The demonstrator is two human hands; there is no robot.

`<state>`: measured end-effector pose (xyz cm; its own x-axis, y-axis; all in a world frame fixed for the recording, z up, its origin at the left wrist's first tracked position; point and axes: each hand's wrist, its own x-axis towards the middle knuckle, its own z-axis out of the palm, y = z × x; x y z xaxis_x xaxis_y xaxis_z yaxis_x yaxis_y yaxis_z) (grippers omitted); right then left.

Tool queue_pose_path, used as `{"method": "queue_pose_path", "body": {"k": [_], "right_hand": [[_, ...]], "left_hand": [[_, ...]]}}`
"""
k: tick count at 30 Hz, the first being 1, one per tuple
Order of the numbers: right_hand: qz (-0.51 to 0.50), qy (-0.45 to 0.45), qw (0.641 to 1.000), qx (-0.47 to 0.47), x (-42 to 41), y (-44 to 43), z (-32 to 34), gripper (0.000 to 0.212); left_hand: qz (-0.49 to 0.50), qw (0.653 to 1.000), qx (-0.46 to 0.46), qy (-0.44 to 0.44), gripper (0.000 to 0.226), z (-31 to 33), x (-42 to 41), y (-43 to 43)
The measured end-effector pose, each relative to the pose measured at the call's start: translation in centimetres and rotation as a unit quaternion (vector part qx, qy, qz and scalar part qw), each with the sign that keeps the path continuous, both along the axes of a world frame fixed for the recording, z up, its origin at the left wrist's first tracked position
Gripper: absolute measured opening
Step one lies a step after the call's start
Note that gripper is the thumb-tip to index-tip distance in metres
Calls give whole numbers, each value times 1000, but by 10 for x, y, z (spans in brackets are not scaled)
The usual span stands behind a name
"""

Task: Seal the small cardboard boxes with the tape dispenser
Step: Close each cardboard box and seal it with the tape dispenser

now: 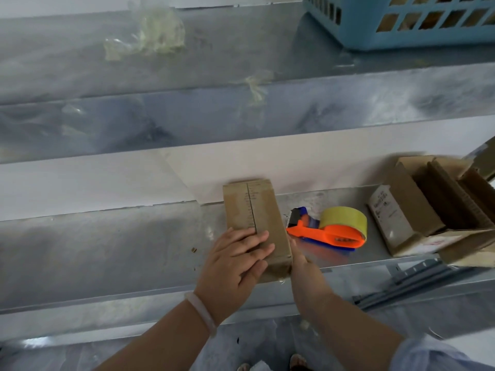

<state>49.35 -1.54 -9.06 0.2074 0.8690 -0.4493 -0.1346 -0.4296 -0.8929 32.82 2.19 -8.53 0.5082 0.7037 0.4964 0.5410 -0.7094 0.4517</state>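
Fingers [251, 238] across box [265, 204] edge, dispenser [332, 234] beside

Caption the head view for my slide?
Left hand presses flat on small cardboard box; right hand against its side, tape dispenser lying alongside.

tape dispenser [328, 229] just right of box [254, 210], shelf [107, 250] bare leftward

Small brown oblong cardboard box [263, 210] lies flat on the metal shelf [107, 250], flaps meeting at a centre seam — perhaps taped; orange-and-blue tape dispenser [330, 232], yellow roll, just beside it.
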Motion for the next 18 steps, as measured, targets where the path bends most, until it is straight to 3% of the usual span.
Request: {"method": "queue_pose_path", "body": {"k": [3,5,7,9,10,12,14,18], "right_hand": [[24,-37,997,66,8,4,7,35],[23,-123,978,168,14,-1,10,34],[87,-276,916,278,20,-8,9,41],[166,-414,821,356,28,-9,3,45],[181,-460,782,381,32,-6,-2,44],[183,-502,739,410,37,4,-4,41],[196,-502,730,421,43,10,-2,39],[228,-477,749,399,47,5,-1,41]], "left_hand": [[-11,1000,-2,-1,32,-1,-3,0],[-5,1000,-9,-18,33,0,-4,1],[6,999,-23,-44,35,1,-6,2],[4,999,-18,-43,33,-1,-8,2],[-2,999,-9,-31,33,-1,-9,3],[-15,1000,8,-5,34,-1,-10,5],[-32,999,17,10,35,0,-14,9],[-61,995,41,72,45,-6,-31,12]]}}
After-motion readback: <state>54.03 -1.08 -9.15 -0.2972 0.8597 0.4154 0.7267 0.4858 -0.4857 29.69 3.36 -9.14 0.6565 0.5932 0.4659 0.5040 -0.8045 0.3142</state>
